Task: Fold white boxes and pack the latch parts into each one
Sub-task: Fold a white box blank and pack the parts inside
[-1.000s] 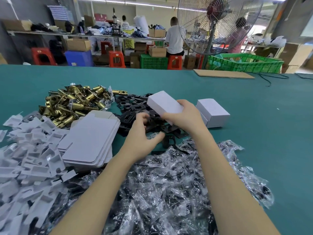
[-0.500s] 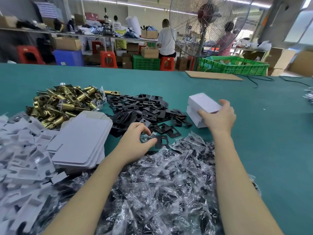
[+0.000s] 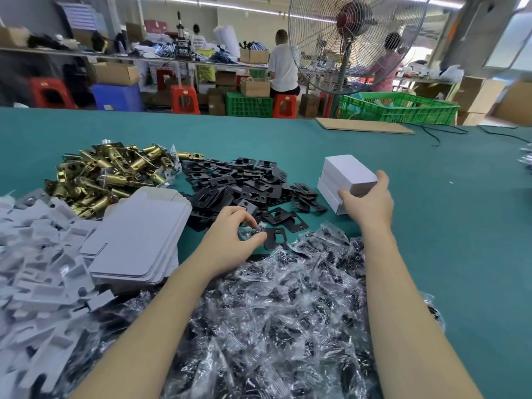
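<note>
Closed box set on stack; next bag being picked.

Right hand [image 3: 370, 204] clasps the top box [image 3: 349, 174], fingers curled over its near end, seating it squarely on the box below, right of the black plates [image 3: 244, 188]. Left hand [image 3: 230, 234], just below the plates, pinches what looks like a small clear bag [image 3: 250, 232], likely for the next box. Flat blanks [image 3: 138, 237] lie left of the plates; brass latches [image 3: 109, 174] beyond them.

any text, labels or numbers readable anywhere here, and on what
None can be read.
The closed white cardboard box under the right hand is blank.
The stack of flat white box blanks is blank.
Papers and packages on the far shelves are too blurred to read.
</note>
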A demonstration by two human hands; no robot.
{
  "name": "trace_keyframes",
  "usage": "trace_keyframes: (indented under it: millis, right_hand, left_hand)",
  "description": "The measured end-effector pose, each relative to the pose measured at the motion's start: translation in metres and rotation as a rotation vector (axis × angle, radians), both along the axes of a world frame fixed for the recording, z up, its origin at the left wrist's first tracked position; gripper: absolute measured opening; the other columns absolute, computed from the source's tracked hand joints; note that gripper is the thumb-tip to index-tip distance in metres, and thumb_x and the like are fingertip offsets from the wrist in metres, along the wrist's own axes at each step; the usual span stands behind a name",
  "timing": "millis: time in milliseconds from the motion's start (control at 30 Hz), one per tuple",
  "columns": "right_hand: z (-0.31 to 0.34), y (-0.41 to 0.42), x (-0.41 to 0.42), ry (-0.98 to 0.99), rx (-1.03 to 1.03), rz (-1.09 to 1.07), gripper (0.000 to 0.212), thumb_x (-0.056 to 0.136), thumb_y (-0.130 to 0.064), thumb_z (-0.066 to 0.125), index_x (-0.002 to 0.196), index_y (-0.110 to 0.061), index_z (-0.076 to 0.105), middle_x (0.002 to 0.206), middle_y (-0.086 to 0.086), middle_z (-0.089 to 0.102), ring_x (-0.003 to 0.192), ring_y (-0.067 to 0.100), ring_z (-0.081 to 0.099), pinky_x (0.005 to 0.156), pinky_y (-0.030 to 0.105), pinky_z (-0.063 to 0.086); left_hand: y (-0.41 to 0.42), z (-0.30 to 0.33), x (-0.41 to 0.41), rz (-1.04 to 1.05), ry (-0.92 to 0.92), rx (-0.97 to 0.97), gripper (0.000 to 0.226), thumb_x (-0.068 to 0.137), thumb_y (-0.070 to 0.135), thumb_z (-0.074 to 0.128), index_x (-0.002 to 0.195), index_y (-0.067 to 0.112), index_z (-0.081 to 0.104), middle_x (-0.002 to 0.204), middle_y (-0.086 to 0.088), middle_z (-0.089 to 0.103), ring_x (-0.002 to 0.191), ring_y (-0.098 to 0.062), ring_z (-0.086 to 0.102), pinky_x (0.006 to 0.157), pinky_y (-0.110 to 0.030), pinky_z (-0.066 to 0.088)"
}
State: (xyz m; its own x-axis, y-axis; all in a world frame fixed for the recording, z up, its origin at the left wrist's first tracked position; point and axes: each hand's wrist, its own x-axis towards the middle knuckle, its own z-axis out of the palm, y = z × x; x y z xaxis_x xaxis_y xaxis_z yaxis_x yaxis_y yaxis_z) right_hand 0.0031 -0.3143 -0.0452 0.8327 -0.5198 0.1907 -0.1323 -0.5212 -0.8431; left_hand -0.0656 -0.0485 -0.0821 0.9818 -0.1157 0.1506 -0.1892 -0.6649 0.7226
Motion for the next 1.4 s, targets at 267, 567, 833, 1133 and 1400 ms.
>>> trace_keyframes:
  millis: [267, 567, 833, 1133, 1400]
  right_hand:
    - [0.001, 0.0, -0.002, 0.03, 0.002, -0.04, 0.096, 0.084, -0.04, 0.078, 0.159, -0.019, 0.021, 0.151, 0.005, 0.049, 0.136, 0.029, 0.048, 0.098, 0.046, 0.046]
    - [0.031, 0.025, -0.011, -0.111, -0.082, 0.007, 0.089, 0.088, -0.038, 0.071, 0.158, -0.018, 0.022, 0.158, 0.01, 0.029, 0.139, 0.027, 0.04, 0.101, 0.044, 0.042]
    - [0.037, 0.123, -0.021, -0.048, -0.317, 0.617, 0.015, 0.093, -0.039, 0.064, 0.102, -0.027, 0.066, 0.102, -0.009, 0.069, 0.098, 0.013, 0.063, 0.088, 0.032, 0.053]
    - [-0.002, 0.123, -0.011, 0.24, -0.454, 0.789, 0.02, 0.1, -0.032, 0.049, 0.104, -0.031, 0.069, 0.107, -0.006, 0.07, 0.093, 0.014, 0.061, 0.071, 0.029, 0.042]
    - [0.001, 0.128, -0.014, 0.1, -0.401, 0.8, 0.016, 0.096, -0.03, 0.059, 0.109, -0.027, 0.068, 0.106, -0.007, 0.068, 0.093, 0.01, 0.06, 0.075, 0.022, 0.042]
  left_hand:
    - [0.0, -0.002, 0.001, -0.002, -0.002, 0.004, 0.018, 0.093, 0.043, 0.069, 0.104, 0.029, 0.062, 0.13, 0.017, 0.038, 0.12, 0.0, 0.038, 0.1, -0.026, 0.029]
    - [0.0, -0.001, 0.001, 0.0, 0.006, -0.003, 0.018, 0.093, 0.042, 0.069, 0.103, 0.029, 0.063, 0.131, 0.016, 0.039, 0.12, -0.001, 0.04, 0.1, -0.026, 0.028]
    - [0.0, 0.004, -0.002, 0.015, 0.017, 0.009, 0.024, 0.093, 0.042, 0.069, 0.11, 0.026, 0.063, 0.129, 0.016, 0.04, 0.116, -0.002, 0.043, 0.095, -0.024, 0.031]
    - [-0.005, 0.015, -0.003, 0.093, -0.114, -0.045, 0.015, 0.094, 0.021, 0.064, 0.107, 0.015, 0.065, 0.114, 0.0, 0.058, 0.103, -0.016, 0.061, 0.096, -0.039, 0.053]
    - [0.011, 0.048, -0.01, 0.449, -0.377, 0.521, 0.027, 0.098, 0.039, 0.051, 0.117, 0.02, 0.053, 0.124, -0.007, 0.06, 0.128, -0.03, 0.046, 0.105, -0.042, 0.037]
